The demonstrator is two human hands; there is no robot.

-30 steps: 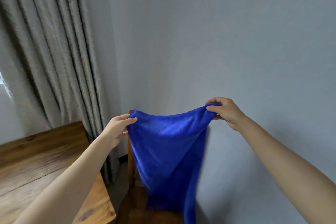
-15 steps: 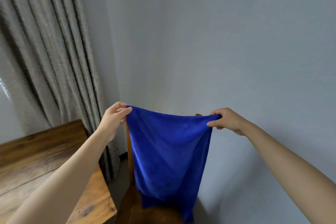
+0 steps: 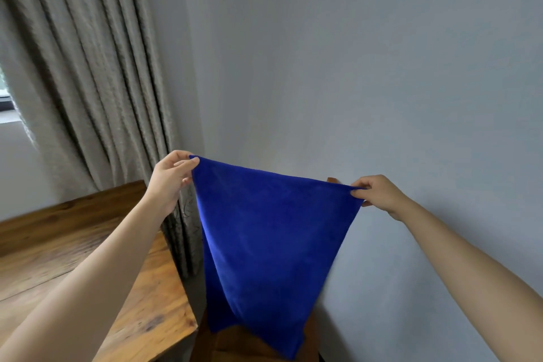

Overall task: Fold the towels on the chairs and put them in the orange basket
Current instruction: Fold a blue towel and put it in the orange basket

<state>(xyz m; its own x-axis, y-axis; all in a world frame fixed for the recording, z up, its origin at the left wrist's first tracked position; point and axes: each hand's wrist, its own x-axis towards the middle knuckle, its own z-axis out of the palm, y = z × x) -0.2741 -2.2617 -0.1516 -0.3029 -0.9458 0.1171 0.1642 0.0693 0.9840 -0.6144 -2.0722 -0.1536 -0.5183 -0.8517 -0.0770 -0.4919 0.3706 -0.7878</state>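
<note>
While the blue towel (image 3: 270, 244) hangs spread in mid-air before me, I see it held up by its two top corners, its lower end dangling over the seat of the wooden chair (image 3: 258, 345). My left hand (image 3: 170, 176) sits a little higher than the right, with the arm reaching forward from the lower left. Its thumb and fingers (image 3: 188, 163) are closed in a pinch on the towel's left corner. My right hand (image 3: 379, 194) comes in from the lower right, fingers curled and pinching the right corner. The top edge runs nearly taut between them, sloping down to the right. The towel hides most of the chair; only a tip of the backrest by the right hand and part of the seat show. Whether the hem touches the seat I cannot tell. A wooden table (image 3: 88, 258) stands to the left, with a grey curtain (image 3: 88, 82) behind it and a plain wall (image 3: 352, 67) beyond.
</note>
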